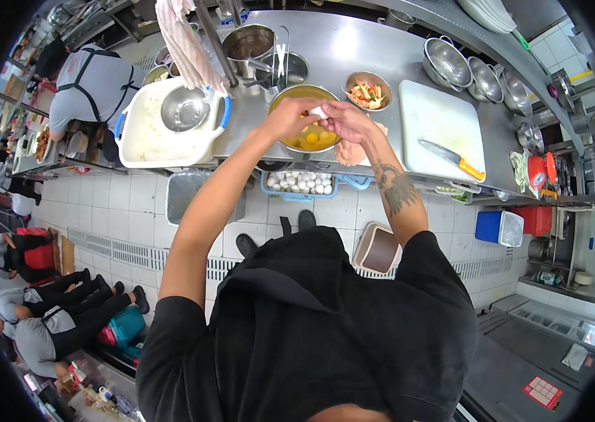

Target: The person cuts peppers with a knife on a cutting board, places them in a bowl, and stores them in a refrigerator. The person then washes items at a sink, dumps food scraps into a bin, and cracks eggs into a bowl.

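A white egg is held between my two hands, above a metal bowl of yellow liquid with whole yolks in it. My left hand has its fingers closed around the egg's left side. From the other side, my right hand grips it with the fingertips. Whether the shell is cracked is hard to see. Beneath my right wrist lies a pale pinkish heap that I cannot make out. Just behind the right hand stands a bowl of orange and white pieces.
On the right, a yellow-handled knife lies on a white cutting board. Metal colanders stand behind it. Pots and a white tub are to the left. Below the counter sits a crate of eggs. Several people work at left.
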